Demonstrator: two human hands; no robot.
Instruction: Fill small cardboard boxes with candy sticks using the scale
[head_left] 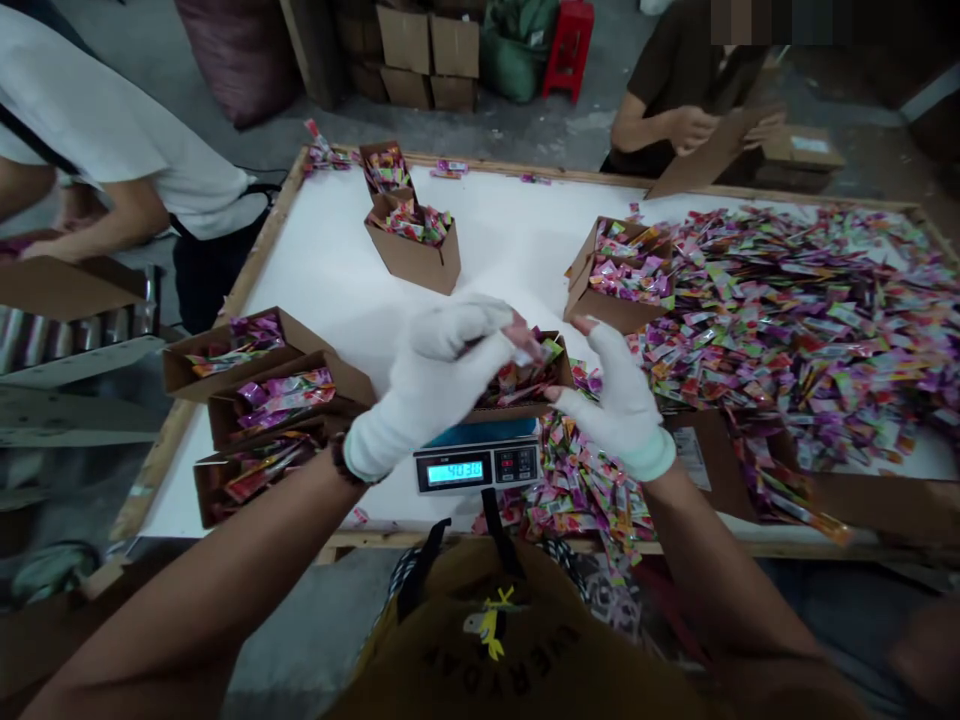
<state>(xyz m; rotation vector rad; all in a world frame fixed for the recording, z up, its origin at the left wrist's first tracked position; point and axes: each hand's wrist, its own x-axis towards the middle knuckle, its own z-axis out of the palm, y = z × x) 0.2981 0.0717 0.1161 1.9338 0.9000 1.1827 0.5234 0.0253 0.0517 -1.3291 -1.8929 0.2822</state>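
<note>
A cardboard box of wrapped sticks [525, 385] rests on a digital scale [478, 466] with a lit blue display. My left hand [442, 365], in a white glove with bare fingertips, is over the box's left side, its fingers closed around a small wrapped packet [527, 345]. At the box's right side is my right hand [619, 400], also gloved, thumb and fingers apart with nothing between them. Loose colourful packets [585, 480] lie beside the scale, below my right hand.
On the white table [315, 240] stand filled boxes at left [274, 395], back [420, 260] and right [622, 305]. A large packet heap [795, 330] covers the right side. People stand at the far left and beyond the back edge.
</note>
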